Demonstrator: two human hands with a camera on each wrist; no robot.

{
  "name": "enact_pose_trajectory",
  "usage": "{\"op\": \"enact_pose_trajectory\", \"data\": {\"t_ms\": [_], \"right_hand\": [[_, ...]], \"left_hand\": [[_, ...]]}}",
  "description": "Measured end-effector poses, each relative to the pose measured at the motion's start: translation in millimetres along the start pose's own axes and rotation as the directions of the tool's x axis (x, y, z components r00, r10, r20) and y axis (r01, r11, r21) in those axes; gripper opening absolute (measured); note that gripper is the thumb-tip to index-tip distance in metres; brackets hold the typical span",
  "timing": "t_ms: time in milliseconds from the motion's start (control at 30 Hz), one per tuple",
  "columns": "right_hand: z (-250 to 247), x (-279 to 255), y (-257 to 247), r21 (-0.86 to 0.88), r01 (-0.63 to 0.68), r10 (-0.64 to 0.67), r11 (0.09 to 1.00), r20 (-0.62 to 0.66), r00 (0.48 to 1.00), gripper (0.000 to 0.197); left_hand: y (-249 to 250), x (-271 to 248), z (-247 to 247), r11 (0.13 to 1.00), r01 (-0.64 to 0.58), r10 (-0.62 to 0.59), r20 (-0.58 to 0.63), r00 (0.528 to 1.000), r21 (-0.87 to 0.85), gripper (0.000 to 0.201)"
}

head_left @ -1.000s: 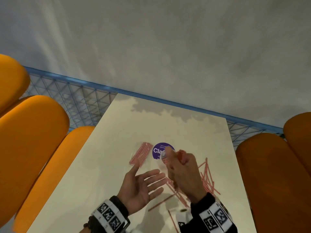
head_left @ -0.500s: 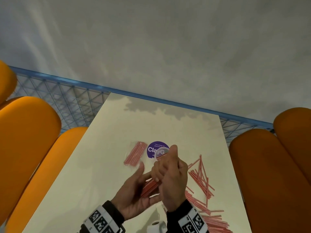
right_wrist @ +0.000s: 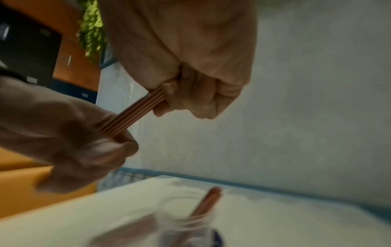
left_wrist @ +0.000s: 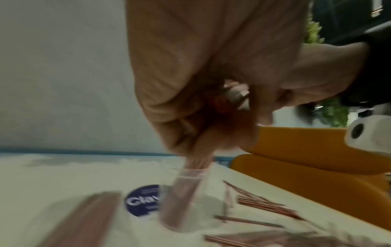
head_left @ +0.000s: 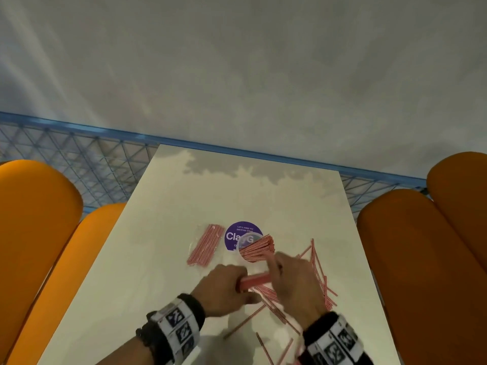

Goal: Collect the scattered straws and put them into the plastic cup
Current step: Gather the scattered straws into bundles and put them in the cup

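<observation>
A bundle of red-and-white straws (head_left: 255, 281) lies level between my two hands, just above the table. My left hand (head_left: 235, 285) grips its left end in a fist. My right hand (head_left: 274, 273) curls round its right end; the right wrist view shows the bundle (right_wrist: 133, 113) running from those fingers (right_wrist: 169, 93) to my left hand (right_wrist: 69, 142). Just beyond the hands stands the clear plastic cup (head_left: 257, 250), with several straws fanned out in it. Loose straws (head_left: 317, 270) lie scattered to the right of and under my right hand. The cup (left_wrist: 184, 200) is blurred in the left wrist view.
A clear packet of straws (head_left: 205, 243) lies left of the cup, beside a purple round sticker (head_left: 241, 233) on the pale table (head_left: 163, 259). Orange seats (head_left: 34, 233) flank the table on both sides. A blue rail (head_left: 237, 148) runs along the far edge.
My left hand was open, palm up, a second ago; it has turned over and closed round the straw bundle. My right hand has dropped lower and still holds the bundle's other end.
</observation>
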State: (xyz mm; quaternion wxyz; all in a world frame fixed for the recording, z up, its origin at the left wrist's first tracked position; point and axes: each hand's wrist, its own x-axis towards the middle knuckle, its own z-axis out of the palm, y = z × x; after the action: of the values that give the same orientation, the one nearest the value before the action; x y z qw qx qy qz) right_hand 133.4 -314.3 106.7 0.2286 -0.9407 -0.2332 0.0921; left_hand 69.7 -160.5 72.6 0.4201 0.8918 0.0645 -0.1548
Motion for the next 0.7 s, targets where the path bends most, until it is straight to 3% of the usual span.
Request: {"op": "enact_pose_trajectory", "data": {"t_ms": [33, 100, 200, 300, 367, 467, 533, 600, 667, 700], "right_hand": [[-5, 16, 6, -0.071, -0.001, -0.003, 0.997, -0.058, 0.998, 0.045], [-9, 52, 14, -0.2, -0.024, -0.004, 0.98, -0.14, 0.99, 0.044], [11, 97, 19, -0.389, 0.041, -0.043, 0.92, 0.006, 0.999, 0.031], [42, 112, 24, -0.496, 0.146, -0.135, 0.856, 0.058, 0.989, 0.011], [58, 113, 29, -0.479, 0.159, -0.165, 0.863, 0.029, 0.986, 0.014], [85, 113, 41, -0.381, 0.156, -0.068, 0.912, 0.233, 0.97, 0.052], [95, 112, 48, -0.33, 0.148, -0.048, 0.932, 0.294, 0.955, 0.076], [87, 109, 50, -0.224, 0.116, -0.059, 0.968, 0.248, 0.967, 0.07], [61, 105, 58, -0.022, 0.014, -0.013, 1.0, 0.048, 0.999, 0.041], [44, 104, 67, 0.046, -0.068, 0.071, 0.997, -0.063, 0.995, 0.03]], "left_hand": [[-5, 15, -5, 0.997, 0.028, -0.024, -0.053, 0.998, 0.07, 0.031], [-17, 50, -11, 0.974, 0.108, -0.074, -0.17, 0.983, 0.2, 0.078], [-23, 94, -5, 0.95, 0.133, -0.087, -0.17, 0.982, 0.284, 0.116], [-26, 114, 9, 0.938, 0.131, -0.107, -0.091, 0.99, 0.32, 0.107], [-32, 119, 15, 0.958, 0.114, -0.096, -0.08, 0.992, 0.262, 0.097], [-42, 121, 20, 0.979, 0.054, -0.037, -0.086, 0.996, 0.198, 0.097], [-45, 123, 22, 0.982, 0.039, -0.022, -0.093, 0.995, 0.185, 0.1], [-44, 122, 21, 0.985, 0.066, -0.051, -0.094, 0.994, 0.162, 0.106], [-40, 114, 18, 0.984, 0.105, -0.089, -0.11, 0.99, 0.147, 0.115], [-39, 107, 16, 0.985, 0.108, -0.085, -0.17, 0.982, 0.133, 0.115]]}}
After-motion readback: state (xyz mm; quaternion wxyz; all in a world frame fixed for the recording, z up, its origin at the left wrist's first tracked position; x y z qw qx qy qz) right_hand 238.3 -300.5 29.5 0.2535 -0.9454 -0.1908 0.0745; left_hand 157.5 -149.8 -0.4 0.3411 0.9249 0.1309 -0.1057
